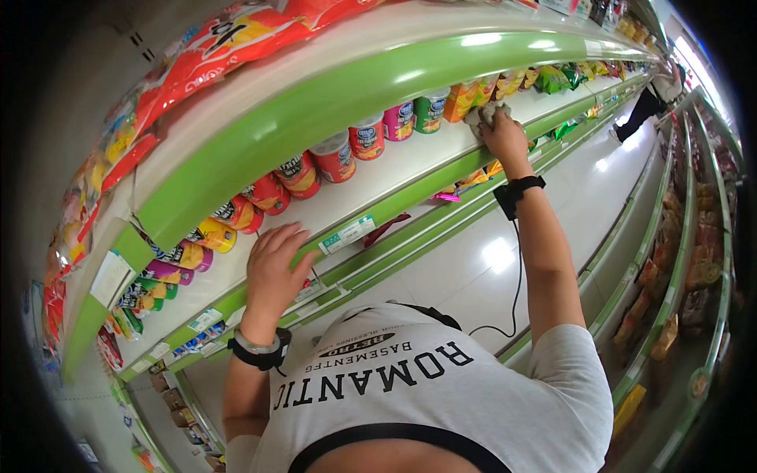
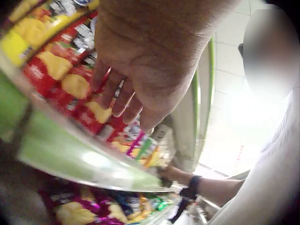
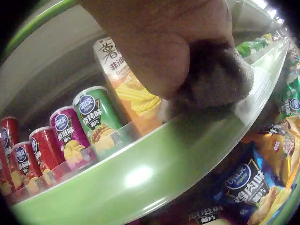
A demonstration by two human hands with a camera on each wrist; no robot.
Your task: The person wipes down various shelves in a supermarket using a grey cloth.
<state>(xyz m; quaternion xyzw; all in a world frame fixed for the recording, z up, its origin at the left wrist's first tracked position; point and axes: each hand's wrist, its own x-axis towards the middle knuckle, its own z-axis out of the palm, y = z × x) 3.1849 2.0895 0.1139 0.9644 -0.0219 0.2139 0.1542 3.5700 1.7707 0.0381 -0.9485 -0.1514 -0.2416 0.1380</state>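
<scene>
My right hand (image 1: 505,135) grips a crumpled grey cloth (image 1: 487,117) on the white shelf (image 1: 441,158), beside the orange boxes. In the right wrist view the cloth (image 3: 220,77) lies bunched under the right hand (image 3: 164,42) at the green shelf edge (image 3: 140,173), near an orange and white box (image 3: 136,96). My left hand (image 1: 276,264) is at the same shelf's front edge with fingers spread, holding nothing. The left wrist view shows the left hand's palm (image 2: 145,70) and straight fingers before red chip packages (image 2: 61,70); whether they touch anything I cannot tell.
Chip cans (image 1: 335,158) in several colours line the shelf. Large red bags (image 1: 213,59) lie on the shelf above, and bagged snacks (image 3: 243,187) sit below. A cable (image 1: 516,276) hangs from the right wrist. Another person (image 1: 650,102) stands far down the aisle.
</scene>
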